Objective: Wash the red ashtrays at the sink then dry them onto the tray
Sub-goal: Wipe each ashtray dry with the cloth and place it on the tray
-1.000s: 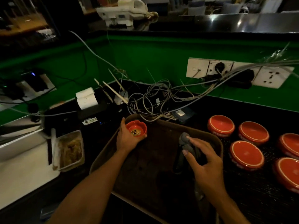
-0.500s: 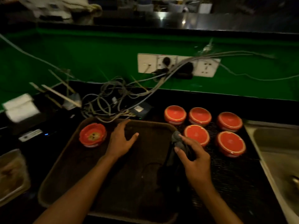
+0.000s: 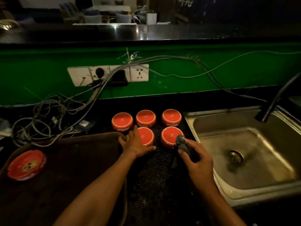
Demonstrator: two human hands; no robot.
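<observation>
Near left, a dark tray [image 3: 73, 168], its near edge cut off by the frame, carries one upright red ashtray [image 3: 26, 165] at its left end. The right hand [image 3: 195, 162] grasps a grey cloth [image 3: 183, 142], which covers part of the near-right ashtray [image 3: 169, 136]. The left hand [image 3: 135, 142], fingers spread and relaxed, rests over the near-left ashtray [image 3: 146, 136], hiding its left side. Three more inverted ashtrays [image 3: 145, 118] stand just beyond, on a dark mat [image 3: 156, 176]. The sink [image 3: 244, 152] lies right; its tap [image 3: 275, 101] is dim. Tangled cables [image 3: 48, 115] lie far left.
</observation>
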